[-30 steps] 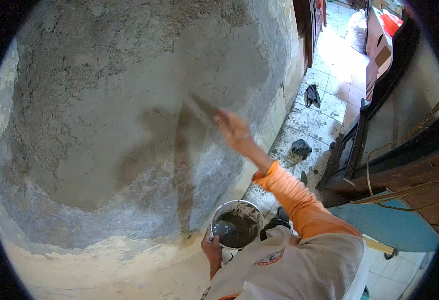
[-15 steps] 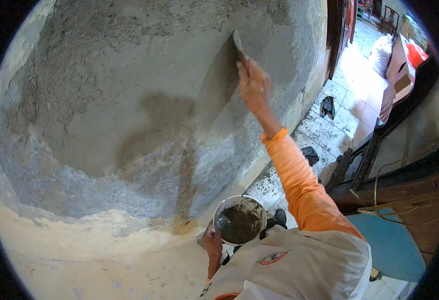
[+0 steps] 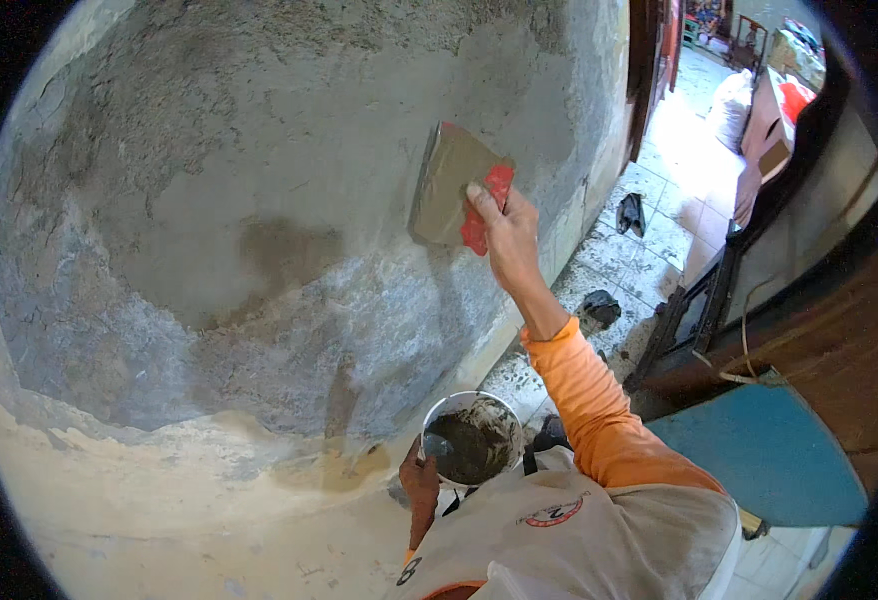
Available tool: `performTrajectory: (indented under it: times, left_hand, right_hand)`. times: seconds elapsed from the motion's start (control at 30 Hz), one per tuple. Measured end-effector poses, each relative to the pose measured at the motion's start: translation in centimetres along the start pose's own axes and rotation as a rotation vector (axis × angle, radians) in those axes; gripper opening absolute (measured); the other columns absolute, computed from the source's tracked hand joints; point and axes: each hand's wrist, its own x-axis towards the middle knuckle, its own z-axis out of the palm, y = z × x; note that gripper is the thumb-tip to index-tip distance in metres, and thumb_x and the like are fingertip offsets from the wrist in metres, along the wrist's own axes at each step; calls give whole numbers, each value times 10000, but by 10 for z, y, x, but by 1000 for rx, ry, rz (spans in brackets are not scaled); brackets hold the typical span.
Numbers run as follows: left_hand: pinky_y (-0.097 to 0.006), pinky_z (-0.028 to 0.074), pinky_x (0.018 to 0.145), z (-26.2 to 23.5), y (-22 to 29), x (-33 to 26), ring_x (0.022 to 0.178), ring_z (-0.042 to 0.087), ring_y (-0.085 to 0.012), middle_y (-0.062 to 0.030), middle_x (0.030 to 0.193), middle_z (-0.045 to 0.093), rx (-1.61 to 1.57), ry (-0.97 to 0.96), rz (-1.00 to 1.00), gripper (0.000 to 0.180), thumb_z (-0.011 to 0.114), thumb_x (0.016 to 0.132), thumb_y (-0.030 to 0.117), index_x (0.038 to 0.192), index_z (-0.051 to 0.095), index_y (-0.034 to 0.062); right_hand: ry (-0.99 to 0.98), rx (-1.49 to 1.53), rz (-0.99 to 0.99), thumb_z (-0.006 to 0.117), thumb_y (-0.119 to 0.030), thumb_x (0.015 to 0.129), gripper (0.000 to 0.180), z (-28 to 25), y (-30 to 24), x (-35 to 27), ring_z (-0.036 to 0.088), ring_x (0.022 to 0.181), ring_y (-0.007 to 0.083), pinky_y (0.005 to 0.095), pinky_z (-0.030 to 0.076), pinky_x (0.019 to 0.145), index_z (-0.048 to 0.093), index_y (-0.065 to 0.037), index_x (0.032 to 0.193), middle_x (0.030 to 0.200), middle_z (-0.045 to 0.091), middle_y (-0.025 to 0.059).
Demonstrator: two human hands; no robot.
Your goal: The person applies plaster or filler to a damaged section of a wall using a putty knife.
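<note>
My right hand (image 3: 511,240) grips the red handle of a wide flat plastering scraper (image 3: 457,185), thumb on its face. Grey-brown mortar coats the blade, whose far edge is at or very near the wall (image 3: 289,150). Smooth damp plaster covers the wall's middle, with rough grey patches around it. Low down, my left hand (image 3: 420,482) holds the rim of a white bucket (image 3: 512,408) from its left side. Inside the bucket lies dark wet mortar (image 3: 479,445), with a shiny translucent patch at its left.
On the right, a tiled floor (image 3: 649,240) is spattered with mortar and bears dark crumpled things (image 3: 600,308). A blue board (image 3: 769,450) and dark wooden furniture (image 3: 809,370) stand close to my right arm. Farther off are a white sack (image 3: 731,105) and a cardboard box (image 3: 774,158).
My right hand has brought the scraper lower on the wall and turned it, so its broad mortar-coated face now shows. My left hand stays at the bucket. The view has shifted slightly.
</note>
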Motion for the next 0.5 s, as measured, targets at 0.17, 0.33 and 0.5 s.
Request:
performTrajectory:
  times: [0.17,0.33,0.5]
  left_hand:
    - [-343,466,523,-32,-23,13,512,556,-152,-88,594,596,-53,-77,15,580,667,890,113,1463,601,50]
    - [-356,492,572,-65,-58,25,566,600,-181,-109,662,633,8,-201,-47,567,669,889,118,1447,608,31]
    - [-388,527,663,-96,-84,34,652,653,-202,-112,701,657,158,-213,150,567,672,861,101,1424,629,52]
  right_hand:
    - [88,-227,-150,667,-185,1004,215,31,-24,2,597,737,125,316,498,690,715,12,1075,851,684,45]
    - [318,-547,-520,650,-134,974,220,86,-33,5,693,746,322,414,538,713,692,13,1132,924,714,188]
    - [332,-822,-727,626,-38,909,312,152,5,-10,662,849,474,532,520,687,662,-27,1219,974,693,241]
